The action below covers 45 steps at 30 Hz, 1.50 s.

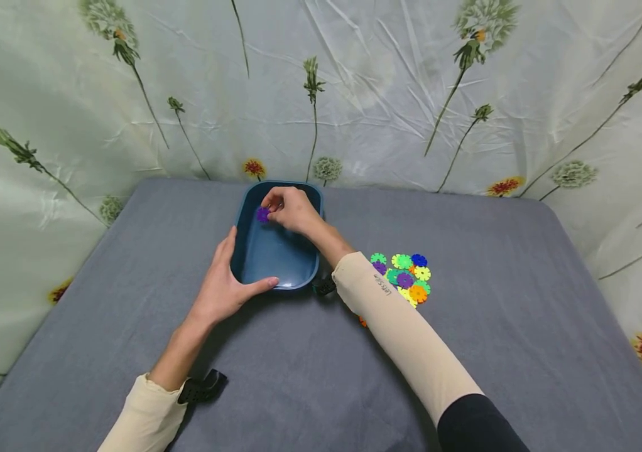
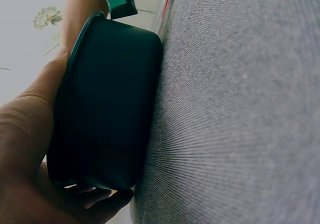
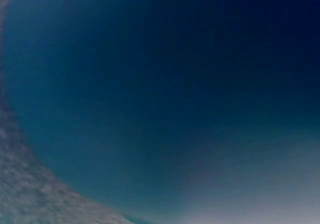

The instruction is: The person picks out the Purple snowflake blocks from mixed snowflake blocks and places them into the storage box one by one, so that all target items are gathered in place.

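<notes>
A blue plastic basin (image 1: 276, 254) stands on the grey cloth-covered table. My left hand (image 1: 223, 282) grips its near left corner, thumb along the near rim and fingers against the left side. From the left wrist view, the fingers curve around the outer wall of the basin (image 2: 110, 104). Over the inside of the basin, my right hand (image 1: 294, 210) pinches a purple snowflake disc (image 1: 262, 215) between thumb and fingertips, near the left wall. The right wrist view is filled by the blurred basin wall (image 3: 100, 84); hand and disc are outside it.
Right of the basin, a loose pile of colourful snowflake discs (image 1: 404, 280) lies on the table (image 1: 496, 282), partly covered by my right sleeve (image 1: 400, 320). An orange disc (image 1: 363, 321) peeks out beside the forearm. A flower-patterned curtain (image 1: 377, 125) hangs behind.
</notes>
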{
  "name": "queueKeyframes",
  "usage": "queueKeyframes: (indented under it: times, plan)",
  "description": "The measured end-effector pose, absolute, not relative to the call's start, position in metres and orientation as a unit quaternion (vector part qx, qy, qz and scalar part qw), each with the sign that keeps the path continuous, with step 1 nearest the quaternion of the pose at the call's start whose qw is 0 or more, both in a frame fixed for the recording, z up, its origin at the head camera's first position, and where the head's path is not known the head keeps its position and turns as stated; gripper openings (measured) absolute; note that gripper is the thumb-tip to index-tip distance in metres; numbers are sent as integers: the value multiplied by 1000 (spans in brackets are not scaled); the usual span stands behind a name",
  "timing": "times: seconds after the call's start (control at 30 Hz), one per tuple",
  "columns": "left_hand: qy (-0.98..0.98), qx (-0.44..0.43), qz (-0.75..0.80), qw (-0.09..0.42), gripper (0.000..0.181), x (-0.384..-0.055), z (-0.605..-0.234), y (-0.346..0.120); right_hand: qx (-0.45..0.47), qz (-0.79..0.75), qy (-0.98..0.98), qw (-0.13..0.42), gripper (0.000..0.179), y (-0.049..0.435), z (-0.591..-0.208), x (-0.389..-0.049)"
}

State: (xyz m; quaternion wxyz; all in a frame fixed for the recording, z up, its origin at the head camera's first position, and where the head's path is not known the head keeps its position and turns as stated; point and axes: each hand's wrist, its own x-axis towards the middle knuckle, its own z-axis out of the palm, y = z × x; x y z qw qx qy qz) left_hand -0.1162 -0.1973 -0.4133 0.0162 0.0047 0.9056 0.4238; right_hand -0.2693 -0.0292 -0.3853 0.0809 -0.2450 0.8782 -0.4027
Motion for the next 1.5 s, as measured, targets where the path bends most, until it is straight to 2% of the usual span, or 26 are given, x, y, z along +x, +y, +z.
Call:
queueKeyframes:
  times: [0.6,1.13,1.5]
  plan:
    - [907,2,420,19,131,-114,-413,-198,-224,-344,901,137,23,-35,-389,-272]
    - [908,2,418,22,129,-114,-412,-198,-212,-375,889,154,29,-32,-390,-272]
    - [906,3,424,15,131,-115,-412,-197,-228,-418,875,87,25,-26,-384,-268]
